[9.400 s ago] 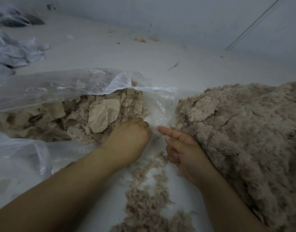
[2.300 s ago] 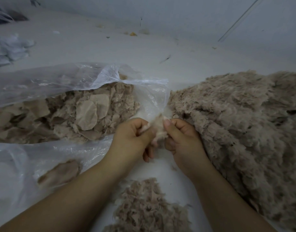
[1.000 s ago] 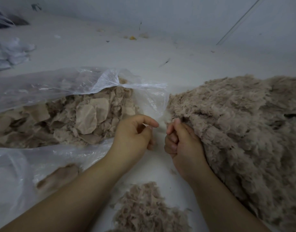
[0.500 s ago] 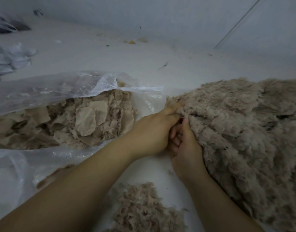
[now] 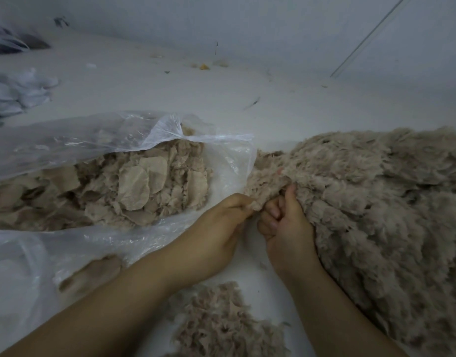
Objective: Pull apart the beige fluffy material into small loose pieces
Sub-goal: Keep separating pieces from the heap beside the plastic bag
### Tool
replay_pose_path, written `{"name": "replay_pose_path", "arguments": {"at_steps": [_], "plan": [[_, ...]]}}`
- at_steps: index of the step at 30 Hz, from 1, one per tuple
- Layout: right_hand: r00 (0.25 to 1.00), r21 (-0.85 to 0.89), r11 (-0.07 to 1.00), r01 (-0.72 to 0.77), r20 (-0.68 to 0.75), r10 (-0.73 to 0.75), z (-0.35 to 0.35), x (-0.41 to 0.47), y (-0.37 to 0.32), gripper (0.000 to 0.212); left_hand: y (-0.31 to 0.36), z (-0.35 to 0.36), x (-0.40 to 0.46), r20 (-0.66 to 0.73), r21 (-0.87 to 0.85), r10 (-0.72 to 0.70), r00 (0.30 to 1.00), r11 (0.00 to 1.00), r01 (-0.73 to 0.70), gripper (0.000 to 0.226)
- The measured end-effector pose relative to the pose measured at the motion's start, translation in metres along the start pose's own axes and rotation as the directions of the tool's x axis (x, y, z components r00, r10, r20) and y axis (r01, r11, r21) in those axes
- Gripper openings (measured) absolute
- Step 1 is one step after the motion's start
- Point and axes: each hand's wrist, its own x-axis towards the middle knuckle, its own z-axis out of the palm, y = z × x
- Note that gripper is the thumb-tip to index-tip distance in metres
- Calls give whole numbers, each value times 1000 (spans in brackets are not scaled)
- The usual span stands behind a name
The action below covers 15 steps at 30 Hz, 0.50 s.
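A big mound of beige fluffy material (image 5: 371,202) fills the right side of the white surface. At its left edge a tuft (image 5: 265,186) sticks out toward the middle. My left hand (image 5: 219,228) pinches the tip of that tuft with curled fingers. My right hand (image 5: 286,222) grips the same tuft just to the right, thumb up against the mound. A small heap of loose torn pieces (image 5: 227,325) lies below both wrists.
A clear plastic bag (image 5: 98,135) lies open at the left, holding flat beige scraps (image 5: 144,184). One beige piece (image 5: 93,274) lies under the plastic near my left forearm. White cloth (image 5: 18,91) lies at the far left; a wall runs along the back.
My left hand drew back from the mound's edge and now pinches a tuft pulled out from it. My right hand stays gripping at the mound's left edge.
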Motion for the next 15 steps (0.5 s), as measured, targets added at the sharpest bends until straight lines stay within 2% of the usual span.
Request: {"name": "replay_pose_path", "arguments": {"at_steps": [7, 11, 15], "plan": [[1000, -23, 1000, -21, -17, 21, 2, 1, -1, 72, 5, 2, -16, -43, -49, -22, 999, 999, 20, 38], [999, 0, 1000, -22, -23, 22, 1, 1, 0, 70, 6, 0, -6, -217, -155, -146, 965, 981, 114, 27], [1000, 56, 998, -11, -11, 11, 1, 2, 1, 41, 7, 6, 15, -357, -241, -293, 887, 946, 215, 7]]}}
